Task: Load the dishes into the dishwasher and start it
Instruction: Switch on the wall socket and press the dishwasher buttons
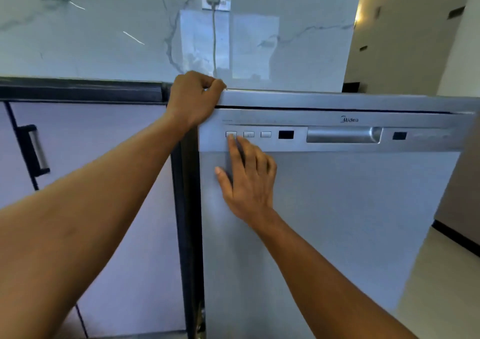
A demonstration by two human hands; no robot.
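pale floor, dishwasher standing on it

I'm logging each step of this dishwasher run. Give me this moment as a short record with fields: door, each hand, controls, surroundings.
door: dishwasher door shut, upright
left hand: left hand curled over the top left corner of the dishwasher
right hand: right hand open, index fingertip on the leftmost button
controls: three pale buttons in a row, then a dark display, then the recessed door handle
surroundings: cabinet door to the left, marble wall behind
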